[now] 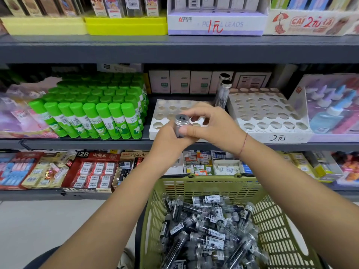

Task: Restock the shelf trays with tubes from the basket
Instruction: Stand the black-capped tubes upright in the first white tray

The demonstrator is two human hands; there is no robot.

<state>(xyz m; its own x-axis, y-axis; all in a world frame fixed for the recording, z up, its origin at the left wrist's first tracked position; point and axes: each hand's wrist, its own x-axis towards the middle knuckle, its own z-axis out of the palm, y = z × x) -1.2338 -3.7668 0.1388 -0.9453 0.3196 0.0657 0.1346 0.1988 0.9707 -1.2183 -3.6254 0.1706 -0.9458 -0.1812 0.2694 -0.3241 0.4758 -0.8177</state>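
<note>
Both of your hands meet at the centre of the frame, in front of the middle shelf (77,141). Your left hand (171,137) comes up from below and wraps its fingers round the lower body of one tube (181,124), grasping it so that it stands nearly upright. Your right hand (211,123) reaches in from the right. Its thumb presses on the tube's side just under the silver cap, and its fingers curl over the far side of the cap, so this hand grips the same tube. The cap faces up and has a mark handwritten on it.

The tube is held just in front of the left tray (165,111), a white block with a grid of round holes, above its front edge. I cannot tell whether the tube's base touches the tray, since your left hand hides it. Just to the right is the right tray (272,115), also white with round holes, with a handwritten price on its front face. Two standing tubes (223,90) with dark caps rise at the back, between the trays.

At the lower centre and right of the frame is the green basket (272,214), and in it lies a heap of tubes (209,230), clear with silver caps and printed labels. On the middle shelf, left of the trays, green glue sticks (93,109) stand in packed rows. A red thread (243,144) circles your right wrist.
</note>
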